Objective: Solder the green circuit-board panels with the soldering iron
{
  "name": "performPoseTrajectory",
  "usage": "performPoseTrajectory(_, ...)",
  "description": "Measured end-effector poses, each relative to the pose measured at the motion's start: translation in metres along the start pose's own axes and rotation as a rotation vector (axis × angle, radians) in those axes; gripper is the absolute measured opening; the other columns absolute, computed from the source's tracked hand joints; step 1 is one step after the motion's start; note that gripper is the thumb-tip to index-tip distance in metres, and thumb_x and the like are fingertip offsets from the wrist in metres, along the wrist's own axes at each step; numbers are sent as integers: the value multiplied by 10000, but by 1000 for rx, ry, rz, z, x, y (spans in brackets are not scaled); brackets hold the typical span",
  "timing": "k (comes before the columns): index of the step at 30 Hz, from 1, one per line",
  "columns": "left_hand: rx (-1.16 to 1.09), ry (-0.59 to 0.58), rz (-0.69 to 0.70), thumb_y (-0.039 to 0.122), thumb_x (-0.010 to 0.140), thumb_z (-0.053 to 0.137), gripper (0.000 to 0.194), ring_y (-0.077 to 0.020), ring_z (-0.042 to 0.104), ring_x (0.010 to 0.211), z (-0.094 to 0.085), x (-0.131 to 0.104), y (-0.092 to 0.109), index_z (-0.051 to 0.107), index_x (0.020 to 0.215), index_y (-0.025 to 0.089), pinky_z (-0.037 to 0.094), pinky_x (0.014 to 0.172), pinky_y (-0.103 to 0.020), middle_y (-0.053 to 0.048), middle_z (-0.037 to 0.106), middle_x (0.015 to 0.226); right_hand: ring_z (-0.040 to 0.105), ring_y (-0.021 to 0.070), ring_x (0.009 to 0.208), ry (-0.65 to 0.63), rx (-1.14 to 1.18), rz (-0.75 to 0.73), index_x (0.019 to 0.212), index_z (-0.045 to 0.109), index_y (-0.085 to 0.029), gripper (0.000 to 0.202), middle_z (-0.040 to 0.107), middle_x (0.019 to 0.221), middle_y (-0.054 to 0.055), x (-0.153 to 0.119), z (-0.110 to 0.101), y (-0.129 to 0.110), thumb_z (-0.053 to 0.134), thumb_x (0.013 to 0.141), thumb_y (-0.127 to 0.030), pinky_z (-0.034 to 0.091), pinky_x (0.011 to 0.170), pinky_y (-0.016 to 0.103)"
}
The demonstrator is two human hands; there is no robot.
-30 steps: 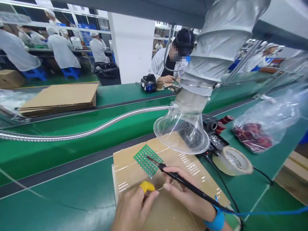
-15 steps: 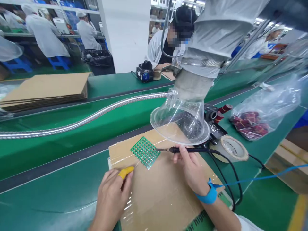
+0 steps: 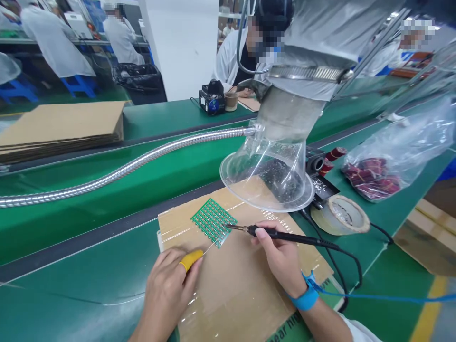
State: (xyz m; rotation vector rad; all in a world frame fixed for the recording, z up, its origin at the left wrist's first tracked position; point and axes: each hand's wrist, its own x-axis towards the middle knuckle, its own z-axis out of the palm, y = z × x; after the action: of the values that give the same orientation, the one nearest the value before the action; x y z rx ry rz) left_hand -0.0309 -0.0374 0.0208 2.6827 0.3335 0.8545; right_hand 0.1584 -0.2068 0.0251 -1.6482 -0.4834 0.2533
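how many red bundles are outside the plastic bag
2: one red bundle between the clear hood and the bag, a second bundle in front of it, nearer the tape roll. More may be hidden.

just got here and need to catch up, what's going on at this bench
The person's right hand holds a soldering iron, its tip at the right side of a green circuit board. The left hand, with a yellow finger cover, holds a thin wire that reaches the board's lower edge. The board lies on cardboard, and a clear funnel hood hangs nearby.
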Motion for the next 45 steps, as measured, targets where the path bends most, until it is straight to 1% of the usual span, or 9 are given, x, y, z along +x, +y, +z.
performPoseTrajectory(5,9,-8,16,193,967,616,72,-173,648,775,0,0,-1,687,974,181,485,758,-320,-16,704,812,697,203,634,-20,-67,-2,871,706,-213,263,707,744,31,-6,-2,8,721,914,-472,574,593,296)
performPoseTrajectory(8,17,5,1,200,963,621,78,-173,634,762,0,1,1,696,962,179,486,748,-323,-14,694,802,680,201,606,25,-65,-3,852,696,-211,306,704,732,34,-5,-2,7,715,907,-511,572,572,299)
performPoseTrajectory(13,4,0,16,184,964,608,181,-164,595,723,4,3,4,666,793,198,477,738,-322,0,657,745,641,200,565,91,-103,-25,793,661,-218,361,671,654,24,-4,-4,4,699,904,-559,544,532,295)
performPoseTrajectory(16,13,-2,15,187,966,608,250,-172,604,758,7,1,3,625,717,201,468,738,-325,-15,662,762,625,196,565,62,-130,-36,781,661,-222,342,658,631,17,-6,-5,6,692,916,-535,525,539,290)
performPoseTrajectory(19,25,-5,16,203,968,615,259,-178,615,791,10,-2,1,624,709,205,464,739,-328,-26,678,802,620,194,566,39,-138,-38,791,666,-222,315,654,630,15,-6,-5,9,687,925,-506,503,538,287)
performPoseTrajectory(28,82,-12,37,210,972,605,330,-178,596,743,11,1,3,581,644,199,449,697,-324,-37,665,769,636,194,602,9,-176,-78,816,685,-225,212,674,675,12,-7,-5,9,681,929,-404,500,568,288)
performPoseTrajectory(35,126,-3,41,198,970,612,258,-189,543,707,13,4,7,631,713,178,422,675,-332,-50,638,738,640,188,622,6,-191,-144,845,703,-228,148,683,709,10,-10,-5,12,687,920,-354,509,584,281)
performPoseTrajectory(41,73,39,-32,240,965,640,183,-188,590,786,14,0,4,621,795,176,444,724,-318,-49,671,822,652,186,618,5,-194,-169,850,710,-223,149,682,707,8,-11,-6,17,687,926,-349,514,573,272)
performPoseTrajectory(45,79,36,-49,251,953,658,218,-186,599,771,14,-2,2,586,759,182,437,712,-315,-43,668,803,654,181,608,16,-193,-167,842,710,-225,154,687,696,6,-9,-5,14,695,926,-352,521,567,266)
